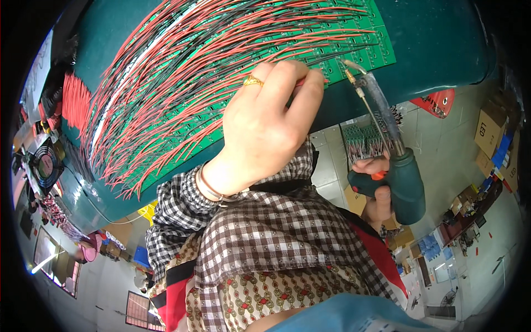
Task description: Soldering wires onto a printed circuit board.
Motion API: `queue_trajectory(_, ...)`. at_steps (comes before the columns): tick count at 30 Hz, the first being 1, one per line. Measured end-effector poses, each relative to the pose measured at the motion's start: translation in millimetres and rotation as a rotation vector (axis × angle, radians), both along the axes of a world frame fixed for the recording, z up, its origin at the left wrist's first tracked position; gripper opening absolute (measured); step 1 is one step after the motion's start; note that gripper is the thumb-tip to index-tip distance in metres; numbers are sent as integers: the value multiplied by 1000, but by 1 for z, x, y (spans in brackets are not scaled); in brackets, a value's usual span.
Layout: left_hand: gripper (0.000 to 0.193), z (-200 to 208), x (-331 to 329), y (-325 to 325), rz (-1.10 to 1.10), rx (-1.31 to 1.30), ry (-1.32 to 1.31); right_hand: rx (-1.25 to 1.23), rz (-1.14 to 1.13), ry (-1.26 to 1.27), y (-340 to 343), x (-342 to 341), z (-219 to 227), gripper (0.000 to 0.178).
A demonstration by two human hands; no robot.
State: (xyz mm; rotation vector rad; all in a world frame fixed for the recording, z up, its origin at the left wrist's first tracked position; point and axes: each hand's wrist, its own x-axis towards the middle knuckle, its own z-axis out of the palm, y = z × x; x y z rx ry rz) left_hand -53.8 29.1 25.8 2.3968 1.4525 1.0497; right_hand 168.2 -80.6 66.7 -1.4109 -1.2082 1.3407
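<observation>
My left hand [265,122], wearing a gold ring and a bracelet, reaches over the near edge of a green circuit board panel [381,47]. Its fingers are pinched together, and a bit of red wire [301,83] shows between them; the fingertips are partly hidden. Many red and black wires [182,72] lie fanned across the panel. My right hand [376,188] is wrapped round the handle of a dark green soldering gun [408,191]. The gun's metal tip and thin feed tube point up, close to the panel's near right edge, just right of my left fingers.
The panel lies on a dark green tabletop [442,44]. A bundle of red wires [74,102] and a small black fan [47,163] are at the left. Below the table edge are stacked wired boards [362,141], a red object [437,103] and cardboard boxes [489,130].
</observation>
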Motion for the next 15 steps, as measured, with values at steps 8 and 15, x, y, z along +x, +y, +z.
queue_trajectory(8, 28, -1, -3, 1, 1, -13, -7, -10, 5, -58, 6, 5, 3, 62)
queue_trajectory(15, 31, 19, 1, -2, 22, -30, -65, 54, -216, 53, 2, 6, -5, 69)
